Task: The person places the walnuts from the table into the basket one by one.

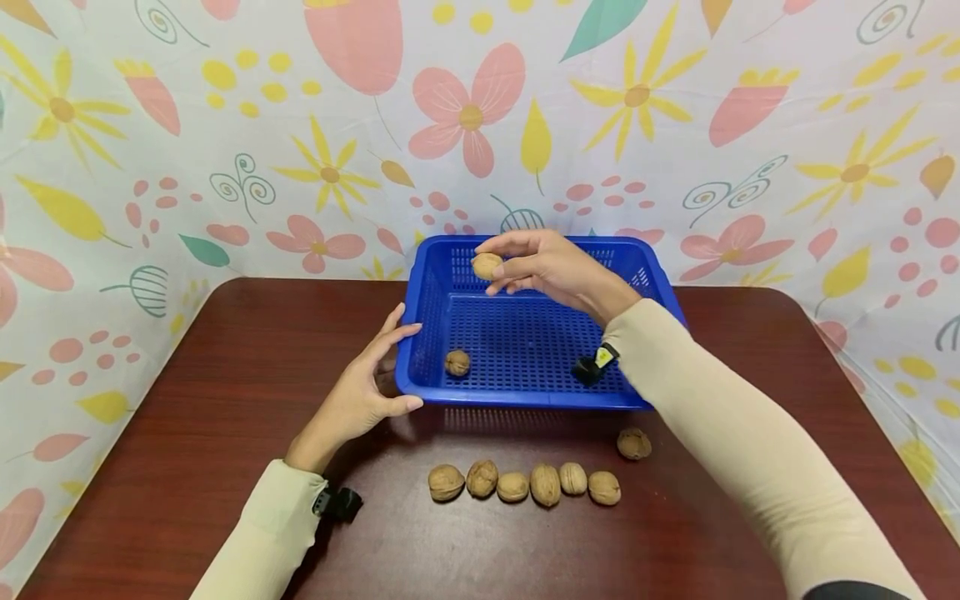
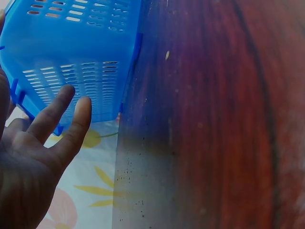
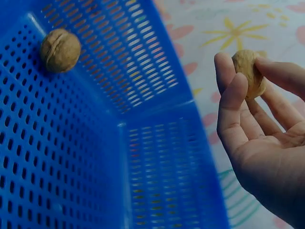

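Note:
My right hand (image 1: 551, 271) pinches a walnut (image 1: 487, 266) between thumb and fingertips above the back of a blue plastic basket (image 1: 549, 398). In the right wrist view this pale walnut (image 3: 249, 72) sits between the fingertips. Another walnut (image 1: 457, 362) lies inside the basket near its front left corner. My left hand (image 1: 360, 396) is at the basket's left end, fingers spread along the outer side and thumb at the front rim. The left wrist view has two straight fingers (image 2: 71, 124) against the slotted wall.
In front of the basket, several walnuts (image 1: 513, 487) form a row on the dark red-brown table (image 1: 300, 350). An opened walnut shell (image 1: 633, 444) lies right of the row, close to the basket's front. A floral-patterned cloth (image 1: 247, 100) hangs behind the table.

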`<state>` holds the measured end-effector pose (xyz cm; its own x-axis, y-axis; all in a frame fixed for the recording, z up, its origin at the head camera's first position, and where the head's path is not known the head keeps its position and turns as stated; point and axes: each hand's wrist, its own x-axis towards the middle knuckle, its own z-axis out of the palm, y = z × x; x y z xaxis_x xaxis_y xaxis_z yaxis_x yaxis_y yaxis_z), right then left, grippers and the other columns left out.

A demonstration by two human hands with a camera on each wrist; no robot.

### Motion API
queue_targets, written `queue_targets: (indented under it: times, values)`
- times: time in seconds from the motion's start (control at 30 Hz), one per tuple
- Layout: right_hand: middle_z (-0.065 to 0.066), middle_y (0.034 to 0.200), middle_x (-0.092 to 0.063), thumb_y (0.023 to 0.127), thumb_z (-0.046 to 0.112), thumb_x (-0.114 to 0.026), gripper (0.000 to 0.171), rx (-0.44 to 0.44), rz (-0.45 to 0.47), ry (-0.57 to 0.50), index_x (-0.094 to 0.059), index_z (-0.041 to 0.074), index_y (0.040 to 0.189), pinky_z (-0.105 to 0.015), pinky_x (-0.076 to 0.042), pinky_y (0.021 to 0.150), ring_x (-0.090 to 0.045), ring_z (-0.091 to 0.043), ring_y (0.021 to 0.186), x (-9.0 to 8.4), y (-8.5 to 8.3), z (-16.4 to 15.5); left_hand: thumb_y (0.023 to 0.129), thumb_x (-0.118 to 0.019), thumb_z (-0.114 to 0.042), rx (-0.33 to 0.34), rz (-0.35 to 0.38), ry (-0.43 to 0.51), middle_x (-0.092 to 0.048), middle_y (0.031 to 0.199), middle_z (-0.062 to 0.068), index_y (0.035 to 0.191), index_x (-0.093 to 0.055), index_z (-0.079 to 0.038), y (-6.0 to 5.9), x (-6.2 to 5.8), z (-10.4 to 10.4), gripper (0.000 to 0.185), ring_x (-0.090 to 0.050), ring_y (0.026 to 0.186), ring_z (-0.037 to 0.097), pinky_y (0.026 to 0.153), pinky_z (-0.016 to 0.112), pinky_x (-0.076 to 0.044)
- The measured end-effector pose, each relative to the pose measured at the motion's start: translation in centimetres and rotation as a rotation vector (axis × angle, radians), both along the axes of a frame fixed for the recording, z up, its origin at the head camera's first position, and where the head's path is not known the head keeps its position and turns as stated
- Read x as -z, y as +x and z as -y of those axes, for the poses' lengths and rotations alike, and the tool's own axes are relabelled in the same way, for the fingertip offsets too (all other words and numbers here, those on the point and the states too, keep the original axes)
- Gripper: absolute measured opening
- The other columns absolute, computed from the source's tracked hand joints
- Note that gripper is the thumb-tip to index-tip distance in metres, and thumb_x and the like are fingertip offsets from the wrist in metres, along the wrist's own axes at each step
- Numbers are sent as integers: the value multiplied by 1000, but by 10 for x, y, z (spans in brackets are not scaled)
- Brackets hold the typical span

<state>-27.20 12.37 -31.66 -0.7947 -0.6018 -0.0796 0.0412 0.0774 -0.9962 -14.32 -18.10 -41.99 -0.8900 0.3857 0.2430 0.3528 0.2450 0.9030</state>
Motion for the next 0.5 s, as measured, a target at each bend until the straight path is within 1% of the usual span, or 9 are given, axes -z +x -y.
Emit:
queue_targets:
  times: [0.1,0.17,0.27,0.4,0.5]
  values:
    - [-10,132,-70,101,1,-66,37,9,43,0,-66,4,138,-30,-59,78,-77,-23,93,11,-8,11,84,-89,-10,6,-5,-2,-6,178,6,159,-43,-11,0,1,0,88,-62,131,38,100,19,-51]
    - [-9,132,-70,101,3,-66,40,3,60,12,-63,3,140,-31,-59,80,-77,-23,95,18,-12,19,84,-88,-9,9,-11,-2,-6,178,8,159,-43,-11,0,1,-1,88,-61,132,39,100,20,-52]
    - [-10,130,-71,101,5,-66,44,-24,70,45,-59,0,144,-37,-59,88,-77,-23,97,29,-19,29,83,-88,-8,3,-16,-8,-6,178,11,159,-43,-11,0,0,-1,88,-61,133,39,100,20,-52]
    - [-11,125,-72,102,5,-66,45,-72,80,106,-57,-1,146,-50,-55,101,-77,-23,97,42,-24,38,83,-88,-7,0,-19,-10,-6,178,12,159,-43,-11,0,0,-1,88,-61,132,41,100,20,-52]
    - [-11,122,-73,101,5,-65,45,-102,84,155,-58,-1,145,-55,-52,105,-76,-23,96,50,-28,41,84,-88,-9,0,-21,-9,-6,178,10,159,-43,-11,0,0,0,88,-62,130,41,99,20,-52]
